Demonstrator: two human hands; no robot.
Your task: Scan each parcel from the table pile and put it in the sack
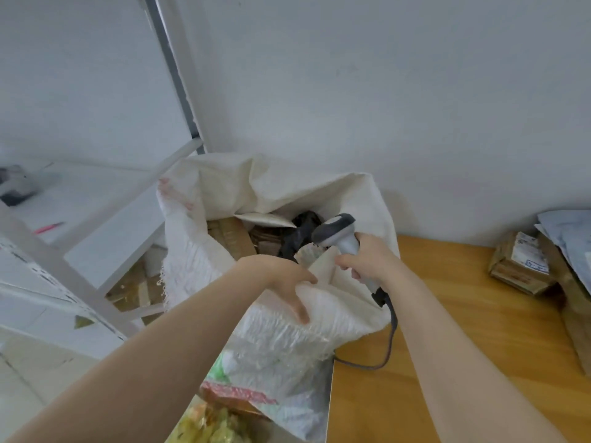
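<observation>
Pressing fairly straight fingers on the near rim of the sack (198, 251), the left hand (284, 278) has a pale flat parcel (323, 266) just beside its thumb at the mouth, while the right hand (367, 260), gripping the scanner (339, 230), is nearer the pile (518, 263) on the table (447, 314).

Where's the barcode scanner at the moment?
In the head view, the scanner is just right of centre, gripped in the right hand above the open mouth of the sack. It is just left of the wooden table.
</observation>
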